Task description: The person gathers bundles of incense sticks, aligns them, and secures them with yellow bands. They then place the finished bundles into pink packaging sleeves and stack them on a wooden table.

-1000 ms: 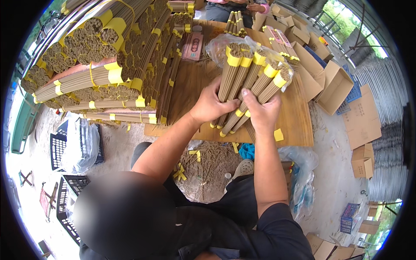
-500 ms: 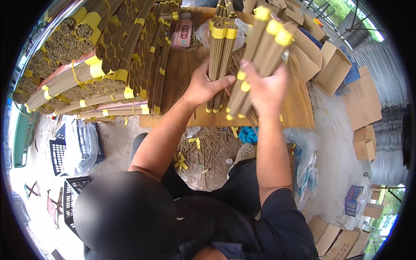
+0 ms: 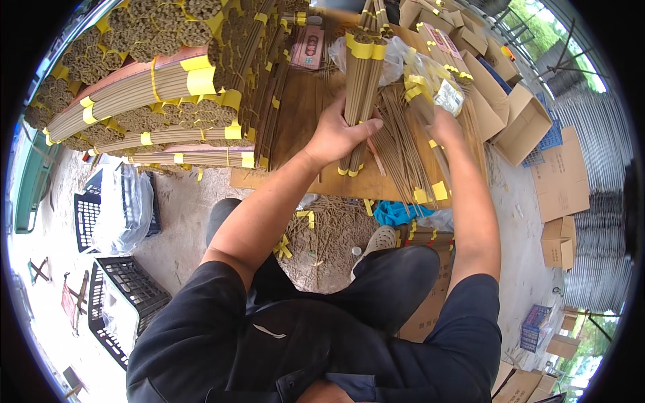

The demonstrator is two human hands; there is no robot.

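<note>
Our left hand (image 3: 341,133) stays wrapped around two yellow-banded stick bundles (image 3: 363,84) over the desk (image 3: 294,104). Since half a second ago, our right hand (image 3: 445,127) and the blurred bundles (image 3: 421,107) have shifted rightward; we cannot tell whether its fingers grip them.

I see bundles (image 3: 148,87) stacked along the worktop's (image 3: 299,114) left edge, sticks (image 3: 400,144) at its near edge, cartons (image 3: 519,127) past its right.
</note>
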